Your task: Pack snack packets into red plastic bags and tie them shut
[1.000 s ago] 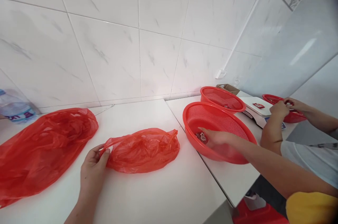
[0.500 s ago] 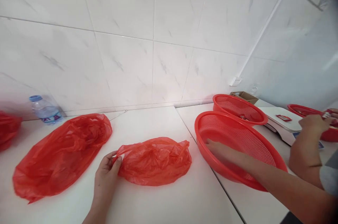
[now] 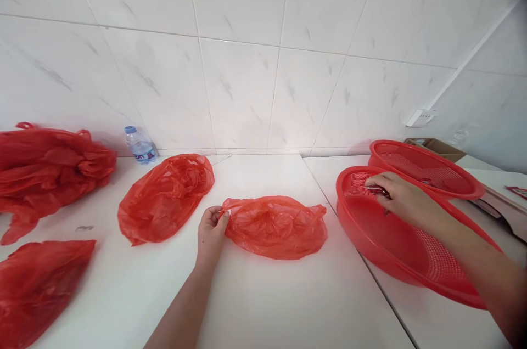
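1. Red bag [image 3: 275,231] lies crumpled on the white table [image 3: 263,294], left of the seam; marbled tile wall [image 3: 239,91] rises behind, cut off at the top of my view.
2. Near basket [image 3: 382,261] sits on my right, its far end partly covered by my forearm; far basket [image 3: 465,187] shows behind it.
3. Heaped bags [image 3: 49,168] and a corner bag [image 3: 41,288] run out of view on the left; a second bag [image 3: 164,201] lies whole.
4. White scale [image 3: 489,180] is cut off at the right.
5. My left hand [image 3: 212,228] pinches the red bag's left end between thumb and fingers; my right hand [image 3: 393,195] grips a packet over the near basket.
6. Cardboard box [image 3: 440,148] is partly hidden behind the far basket.
7. Bottle [image 3: 140,146] stands near the wall.
8. Small packet [image 3: 375,189]: fingers cover much of it, and I can't read its print.
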A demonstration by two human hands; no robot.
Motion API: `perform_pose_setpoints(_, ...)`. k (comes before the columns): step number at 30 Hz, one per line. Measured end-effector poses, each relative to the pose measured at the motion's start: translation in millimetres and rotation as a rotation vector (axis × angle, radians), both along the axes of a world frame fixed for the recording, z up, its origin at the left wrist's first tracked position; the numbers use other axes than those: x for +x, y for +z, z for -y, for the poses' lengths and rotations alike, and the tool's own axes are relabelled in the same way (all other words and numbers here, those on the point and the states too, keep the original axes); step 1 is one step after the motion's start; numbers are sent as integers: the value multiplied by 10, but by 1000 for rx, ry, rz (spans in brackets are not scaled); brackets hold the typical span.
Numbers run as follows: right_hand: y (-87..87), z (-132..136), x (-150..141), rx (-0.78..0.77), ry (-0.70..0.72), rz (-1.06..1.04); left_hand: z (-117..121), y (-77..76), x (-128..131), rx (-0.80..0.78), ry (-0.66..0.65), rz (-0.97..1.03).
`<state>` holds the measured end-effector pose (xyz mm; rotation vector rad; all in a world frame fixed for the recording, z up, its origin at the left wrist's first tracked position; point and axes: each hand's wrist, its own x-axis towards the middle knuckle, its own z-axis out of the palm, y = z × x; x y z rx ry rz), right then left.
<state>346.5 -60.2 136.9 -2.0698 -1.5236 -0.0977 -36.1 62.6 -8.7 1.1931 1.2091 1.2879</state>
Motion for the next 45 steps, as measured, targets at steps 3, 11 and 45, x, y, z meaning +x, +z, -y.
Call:
perform_pose_setpoints(3, 62, 56, -375, -38, 233, 31, 21, 17, 8, 22, -30, 3)
perform_pose_setpoints(11, -483, -436, -1628, -173, 742, 325, 55, 71, 18, 15, -57, -14)
perform_pose_setpoints(45, -314, -238, -1089, 433, 162, -578, -291, 1394, 231, 328, -64, 125)
